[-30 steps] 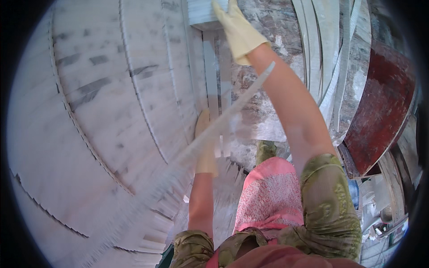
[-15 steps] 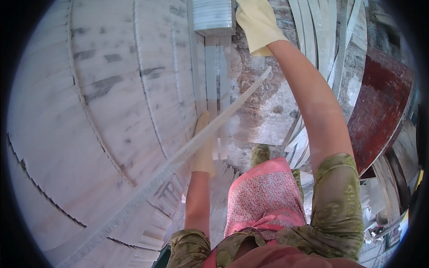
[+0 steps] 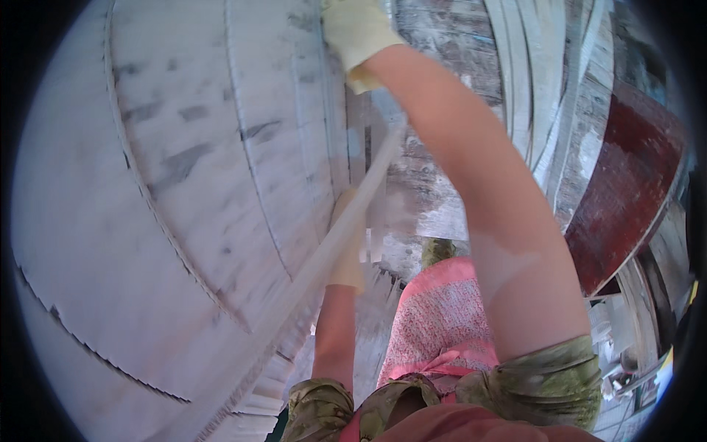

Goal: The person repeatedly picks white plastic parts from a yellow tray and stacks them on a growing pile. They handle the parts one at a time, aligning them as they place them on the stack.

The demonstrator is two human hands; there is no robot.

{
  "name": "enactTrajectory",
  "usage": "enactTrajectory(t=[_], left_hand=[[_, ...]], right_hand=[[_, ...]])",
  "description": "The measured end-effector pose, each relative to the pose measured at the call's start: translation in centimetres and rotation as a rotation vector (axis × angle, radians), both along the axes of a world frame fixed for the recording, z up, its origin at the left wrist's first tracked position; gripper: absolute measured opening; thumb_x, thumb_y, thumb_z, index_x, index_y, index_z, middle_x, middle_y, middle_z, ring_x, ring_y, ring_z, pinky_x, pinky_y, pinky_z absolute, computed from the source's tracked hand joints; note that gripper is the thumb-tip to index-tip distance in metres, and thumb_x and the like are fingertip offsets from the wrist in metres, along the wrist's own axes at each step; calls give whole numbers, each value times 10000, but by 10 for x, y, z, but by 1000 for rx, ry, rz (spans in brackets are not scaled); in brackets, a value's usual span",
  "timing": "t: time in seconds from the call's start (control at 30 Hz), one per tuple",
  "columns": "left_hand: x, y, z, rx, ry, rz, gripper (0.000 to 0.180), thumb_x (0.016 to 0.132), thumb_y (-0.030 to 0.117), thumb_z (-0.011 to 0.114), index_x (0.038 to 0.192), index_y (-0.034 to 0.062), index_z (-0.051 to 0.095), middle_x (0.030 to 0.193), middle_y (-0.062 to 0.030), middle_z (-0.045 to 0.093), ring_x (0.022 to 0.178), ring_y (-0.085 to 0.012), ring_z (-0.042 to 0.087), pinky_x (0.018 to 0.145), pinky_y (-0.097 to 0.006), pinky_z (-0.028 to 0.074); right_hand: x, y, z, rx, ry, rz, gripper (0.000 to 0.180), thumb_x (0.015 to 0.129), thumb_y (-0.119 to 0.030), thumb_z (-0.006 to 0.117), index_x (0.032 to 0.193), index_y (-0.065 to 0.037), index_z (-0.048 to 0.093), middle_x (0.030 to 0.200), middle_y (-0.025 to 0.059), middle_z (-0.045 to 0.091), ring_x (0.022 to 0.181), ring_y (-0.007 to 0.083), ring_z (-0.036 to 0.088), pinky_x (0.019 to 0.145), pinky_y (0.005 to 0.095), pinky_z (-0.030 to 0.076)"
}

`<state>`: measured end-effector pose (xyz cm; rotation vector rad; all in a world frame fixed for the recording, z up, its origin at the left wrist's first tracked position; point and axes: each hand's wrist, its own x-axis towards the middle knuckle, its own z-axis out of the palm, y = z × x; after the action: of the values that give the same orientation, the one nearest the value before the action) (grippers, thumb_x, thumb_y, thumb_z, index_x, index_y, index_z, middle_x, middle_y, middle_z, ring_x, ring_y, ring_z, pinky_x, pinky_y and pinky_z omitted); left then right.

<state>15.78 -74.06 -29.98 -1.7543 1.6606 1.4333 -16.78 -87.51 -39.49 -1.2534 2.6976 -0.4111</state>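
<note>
Right hand [image 3: 359, 37]: gloved, fingers cut off by upper edge; grip cannot be told. Left hand [image 3: 351, 258]: gloved, part-hidden behind 1 blurred strip [image 3: 309, 280]; grip unclear.

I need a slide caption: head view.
Right hand stretched ahead, left hand nearer, both gloved; red board at right.

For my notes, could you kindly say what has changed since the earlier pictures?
The right hand, in a pale yellow glove, has moved left; the upper end of the long pale strip shifted left too. Any grip change is unclear. The similarly gloved left hand stayed about put.
</note>
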Motion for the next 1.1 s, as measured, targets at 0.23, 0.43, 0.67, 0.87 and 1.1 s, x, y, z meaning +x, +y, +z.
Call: enactTrajectory(t=[0.23,0.43,0.67,0.87,1.1], left_hand=[[15,-7,-6,19,131,-46,507,1063,262,558,1505,25,485,1528,-87,523,1425,-209,461,1171,-343,348],[13,-2,0,25,162,1,497,1065,260,552,1493,14,489,1523,-100,525,1434,-216,452,1190,-342,327],[4,5,7,41,203,174,471,1059,258,570,1465,24,526,1477,-76,561,1384,-177,491,1167,-310,352],[23,-4,-26,-22,207,5,485,1057,260,569,1468,8,520,1500,-88,545,1399,-188,481,1177,-324,344],[27,-5,-23,36,252,32,531,1043,252,579,1504,6,484,1526,-88,521,1418,-190,462,1180,-331,337]], right_hand=[[1,-41,-16,-506,-566,-390,637,943,-130,500,1524,103,382,1566,291,415,1514,466,291,1252,536,251],[-25,48,16,-177,-33,170,603,853,-47,619,1440,26,502,1510,294,454,1443,419,398,1187,456,355],[-58,85,-40,-75,-23,6,371,832,-89,628,1200,-41,639,1262,242,590,1205,381,551,1021,462,456],[-69,33,-90,32,-24,51,218,814,-125,637,995,-99,756,1050,198,706,1000,348,681,878,467,543],[-75,27,-96,238,67,222,188,767,-166,667,884,-150,814,980,162,767,906,320,747,799,448,587]])
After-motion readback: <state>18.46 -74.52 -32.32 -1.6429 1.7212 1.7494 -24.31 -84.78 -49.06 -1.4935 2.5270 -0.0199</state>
